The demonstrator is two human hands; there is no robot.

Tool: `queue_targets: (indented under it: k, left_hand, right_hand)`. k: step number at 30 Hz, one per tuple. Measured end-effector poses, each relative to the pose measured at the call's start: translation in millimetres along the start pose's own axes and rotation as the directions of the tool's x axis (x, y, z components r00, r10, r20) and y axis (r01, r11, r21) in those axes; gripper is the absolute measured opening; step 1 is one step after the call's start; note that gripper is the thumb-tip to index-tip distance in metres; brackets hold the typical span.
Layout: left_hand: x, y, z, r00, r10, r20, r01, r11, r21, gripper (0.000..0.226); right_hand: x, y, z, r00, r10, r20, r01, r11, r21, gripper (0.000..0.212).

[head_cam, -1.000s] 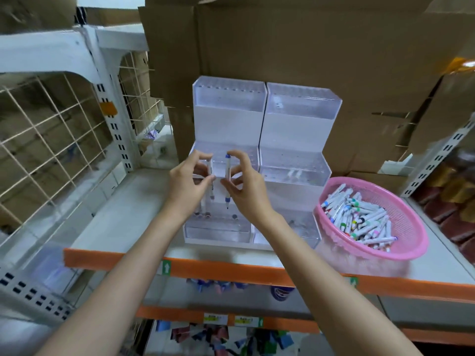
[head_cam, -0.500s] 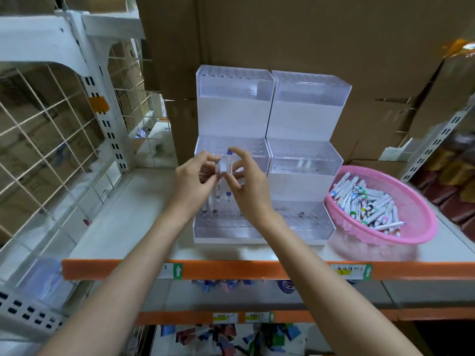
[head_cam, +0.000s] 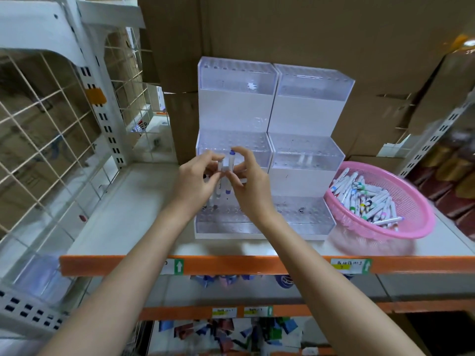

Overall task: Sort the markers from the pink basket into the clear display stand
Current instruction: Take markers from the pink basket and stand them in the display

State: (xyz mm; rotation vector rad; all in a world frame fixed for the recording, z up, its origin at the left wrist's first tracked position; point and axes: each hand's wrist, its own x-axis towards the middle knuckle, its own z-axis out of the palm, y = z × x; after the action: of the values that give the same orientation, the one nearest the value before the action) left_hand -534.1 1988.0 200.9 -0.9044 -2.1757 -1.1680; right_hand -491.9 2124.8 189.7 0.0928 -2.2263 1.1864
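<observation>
left grip (head_cam: 198, 181) – white marker (head_cam: 220, 164) | right grip (head_cam: 253, 187) – blue-capped marker (head_cam: 232, 160) | clear stand (head_cam: 308, 111) behind | pink basket (head_cam: 411, 228) right

Cardboard boxes (head_cam: 295, 29) behind; wire grid panel (head_cam: 46, 119) left; orange shelf edge (head_cam: 257, 264) with labels (head_cam: 350, 265).

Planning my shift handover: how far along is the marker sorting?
Early days. The clear display stand shows mostly empty holes. The left hand pinches a white marker and the right hand a blue-capped marker over its left side. The pink basket is piled with unsorted markers.
</observation>
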Motion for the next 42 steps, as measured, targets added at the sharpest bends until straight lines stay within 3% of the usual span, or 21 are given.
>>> queue_targets:
  k: [13, 22, 37, 42]
  left_hand:
    - [-6, -7, -2, 1.0, 0.018, -0.015, -0.016, 0.996, 0.091, 0.024]
    - [-11, -16, 8, 0.987, 0.152, 0.059, -0.161, 0.965, 0.205, 0.014]
    - [-21, -19, 3, 0.979, 0.183, 0.086, -0.201, 0.931, 0.304, 0.021]
    - [-27, -16, -4, 0.971, 0.205, 0.123, -0.235, 0.913, 0.335, 0.026]
  right_hand:
    - [0, -6, 5, 1.0, -0.028, 0.002, 0.028, 0.998, -0.054, 0.044]
    - [-5, -3, 5, 1.0, -0.029, -0.001, 0.028, 0.998, -0.056, 0.039]
    - [-5, -5, 1, 0.999, -0.028, 0.023, 0.03, 0.995, -0.099, 0.033]
    - [-7, -2, 5, 0.999, -0.043, 0.011, 0.044, 0.984, -0.172, 0.042]
